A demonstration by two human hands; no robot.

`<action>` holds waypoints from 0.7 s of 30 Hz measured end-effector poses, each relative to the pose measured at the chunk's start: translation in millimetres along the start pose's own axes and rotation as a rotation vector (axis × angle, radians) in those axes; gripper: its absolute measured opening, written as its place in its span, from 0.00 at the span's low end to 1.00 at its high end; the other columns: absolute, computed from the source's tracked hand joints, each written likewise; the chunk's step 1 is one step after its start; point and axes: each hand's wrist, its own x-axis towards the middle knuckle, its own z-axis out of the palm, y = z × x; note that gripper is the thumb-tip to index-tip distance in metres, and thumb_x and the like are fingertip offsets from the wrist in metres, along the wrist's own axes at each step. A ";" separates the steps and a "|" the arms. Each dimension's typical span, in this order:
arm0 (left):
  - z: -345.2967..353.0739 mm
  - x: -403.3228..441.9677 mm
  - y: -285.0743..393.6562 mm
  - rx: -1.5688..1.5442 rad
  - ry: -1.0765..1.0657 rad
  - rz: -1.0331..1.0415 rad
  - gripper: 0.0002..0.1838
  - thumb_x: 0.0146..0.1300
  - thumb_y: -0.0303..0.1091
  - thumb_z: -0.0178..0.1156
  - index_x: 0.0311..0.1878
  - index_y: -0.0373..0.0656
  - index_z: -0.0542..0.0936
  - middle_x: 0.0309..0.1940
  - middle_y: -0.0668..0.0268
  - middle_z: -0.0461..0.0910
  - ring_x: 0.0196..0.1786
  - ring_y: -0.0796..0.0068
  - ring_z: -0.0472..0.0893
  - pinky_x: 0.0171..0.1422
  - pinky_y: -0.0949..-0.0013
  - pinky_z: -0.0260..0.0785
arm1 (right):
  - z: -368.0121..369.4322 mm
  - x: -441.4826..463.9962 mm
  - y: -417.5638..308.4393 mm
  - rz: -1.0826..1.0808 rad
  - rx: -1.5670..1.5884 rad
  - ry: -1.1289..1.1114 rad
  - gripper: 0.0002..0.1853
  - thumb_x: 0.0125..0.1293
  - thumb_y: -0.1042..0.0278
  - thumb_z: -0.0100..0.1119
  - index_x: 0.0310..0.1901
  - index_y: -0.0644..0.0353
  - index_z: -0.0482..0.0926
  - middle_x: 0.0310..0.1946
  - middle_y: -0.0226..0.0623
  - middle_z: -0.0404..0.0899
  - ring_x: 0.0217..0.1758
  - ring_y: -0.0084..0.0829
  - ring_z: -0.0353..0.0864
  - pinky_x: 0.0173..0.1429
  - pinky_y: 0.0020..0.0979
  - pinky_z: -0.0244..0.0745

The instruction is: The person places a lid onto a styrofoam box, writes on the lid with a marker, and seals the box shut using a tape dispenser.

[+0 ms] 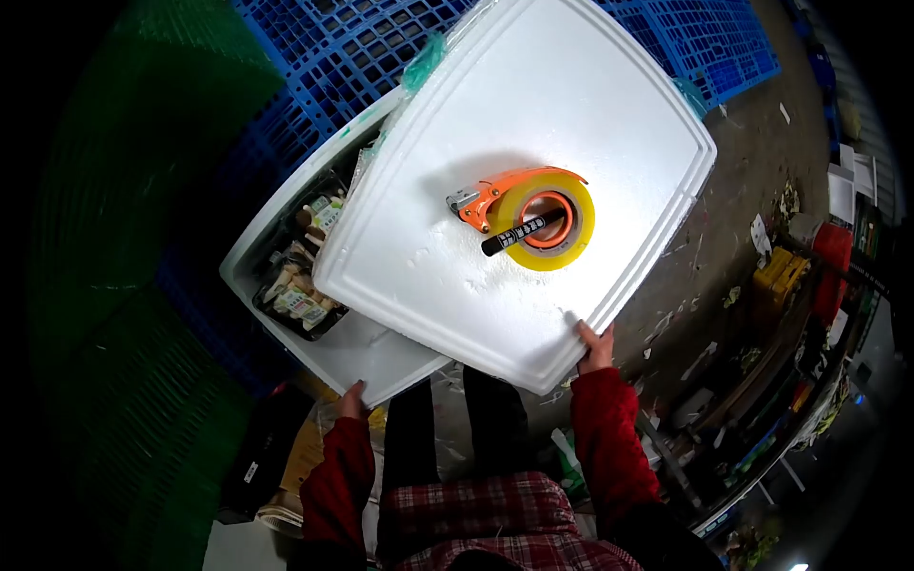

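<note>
A white foam box [390, 354] sits in front of me, partly covered by a white foam lid [533, 86] lying askew over it. My left hand [352, 401] grips the box's near rim. My right hand [597, 348] is closed on the lid's near right edge, thumb on top and fingers underneath. On the lid rests an orange tape dispenser with a roll of yellow tape [583, 233]. A black marker [505, 240] pokes into the roll's core. Inside the box's uncovered left part are dark trays of what look like mushrooms [303, 303] with labels.
Blue plastic pallets [324, 67] lie beyond the box, and green slatted plastic [105, 381] stands at the left. Litter is scattered on the floor [733, 190]. Along the right are a red container [834, 262], a yellow crate [776, 278] and a cluttered rack.
</note>
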 end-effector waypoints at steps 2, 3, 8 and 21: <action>5.7 -6.0 -3.3 -0.014 -0.013 0.026 0.25 0.59 0.30 0.65 0.60 0.37 0.73 0.51 0.58 0.77 0.51 0.56 0.79 0.54 0.51 0.75 | -4.8 3.0 -6.2 0.031 0.264 -0.064 0.35 0.53 0.73 0.67 0.64 0.67 0.67 0.52 0.44 0.78 0.53 0.43 0.79 0.63 0.43 0.73; 9.7 -7.0 -5.0 -0.030 -0.026 0.053 0.24 0.59 0.30 0.64 0.59 0.37 0.73 0.51 0.58 0.77 0.51 0.55 0.79 0.54 0.50 0.74 | -11.9 11.9 -4.6 0.172 0.248 -0.191 0.38 0.52 0.76 0.67 0.65 0.69 0.63 0.55 0.50 0.76 0.57 0.45 0.77 0.67 0.44 0.71; 38.5 -39.0 -0.2 0.109 -0.043 -0.005 0.25 0.60 0.30 0.63 0.61 0.36 0.72 0.51 0.56 0.77 0.52 0.54 0.77 0.55 0.48 0.73 | 3.7 11.6 -11.1 0.326 0.132 -0.372 0.32 0.47 0.76 0.66 0.58 0.72 0.71 0.46 0.45 0.80 0.53 0.39 0.79 0.59 0.38 0.74; 142.9 -110.0 -75.9 0.050 -0.119 0.212 0.23 0.54 0.25 0.67 0.55 0.32 0.76 0.46 0.56 0.80 0.42 0.57 0.83 0.39 0.55 0.80 | -175.8 -159.3 -164.7 0.094 0.173 0.044 0.47 0.36 0.63 0.56 0.64 0.75 0.64 0.53 0.54 0.77 0.55 0.51 0.78 0.63 0.45 0.76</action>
